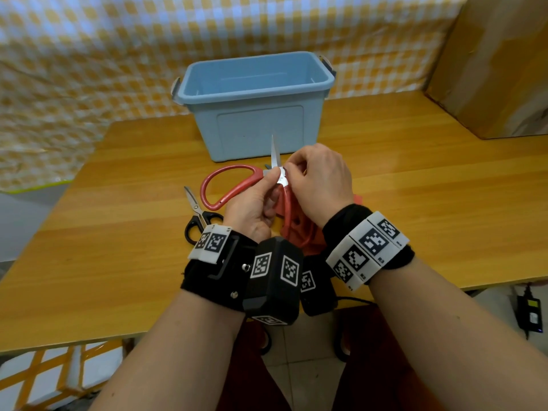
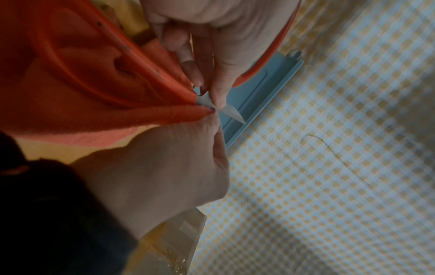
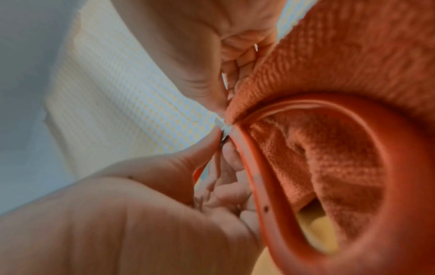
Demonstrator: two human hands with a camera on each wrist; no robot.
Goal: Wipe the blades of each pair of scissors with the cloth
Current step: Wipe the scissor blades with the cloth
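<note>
I hold the red-handled scissors (image 1: 241, 187) above the table, with the blade (image 1: 274, 152) pointing up and away. My left hand (image 1: 255, 203) pinches them at the pivot, thumb on the metal. My right hand (image 1: 320, 179) grips the orange cloth (image 1: 299, 226), bunched against the base of the blade. The left wrist view shows the left hand (image 2: 223, 37) above, the right hand (image 2: 164, 171) below with the cloth (image 2: 94, 115), and the bare blade tip (image 2: 231, 114) between them. In the right wrist view the cloth (image 3: 341, 55) hangs through the handle loop (image 3: 259, 186). Black-handled scissors (image 1: 197, 215) lie shut on the table, left of my hands.
An open light-blue plastic bin (image 1: 255, 93) stands on the wooden table (image 1: 415, 188) just behind the hands. A large cardboard box (image 1: 492, 63) sits at the back right. A yellow-checked sheet hangs behind the table. A black power adapter (image 1: 530, 312) lies on the floor at right.
</note>
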